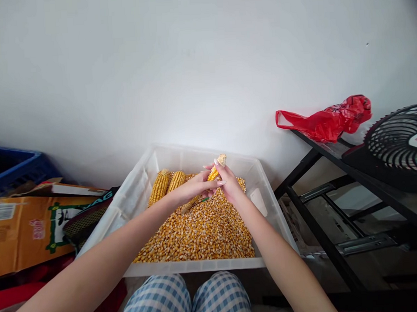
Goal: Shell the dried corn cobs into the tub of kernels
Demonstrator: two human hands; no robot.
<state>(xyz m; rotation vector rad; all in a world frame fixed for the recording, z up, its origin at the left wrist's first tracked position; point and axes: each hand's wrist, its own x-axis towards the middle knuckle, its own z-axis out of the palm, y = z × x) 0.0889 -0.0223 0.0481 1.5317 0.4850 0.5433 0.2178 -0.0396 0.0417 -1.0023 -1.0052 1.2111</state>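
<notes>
Clasping a part-bare cob [213,174], left hand [199,184] and right hand [230,182] both closed around it! Loose kernels [205,233] heaped below; fuller cobs [159,188] wait leftward.

L hand [198,186] & R hand [230,183] hold 1 cob [213,173] over bin [200,266] w/ kernels [205,235].

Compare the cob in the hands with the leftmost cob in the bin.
Place: the held cob is between the left hand and right hand, above the loose kernels; the leftmost cob lies in the bin.
Surface: the held cob shows a pale, ragged end; the leftmost cob shows packed kernel rows.
Shared: both carry yellow kernels.
</notes>
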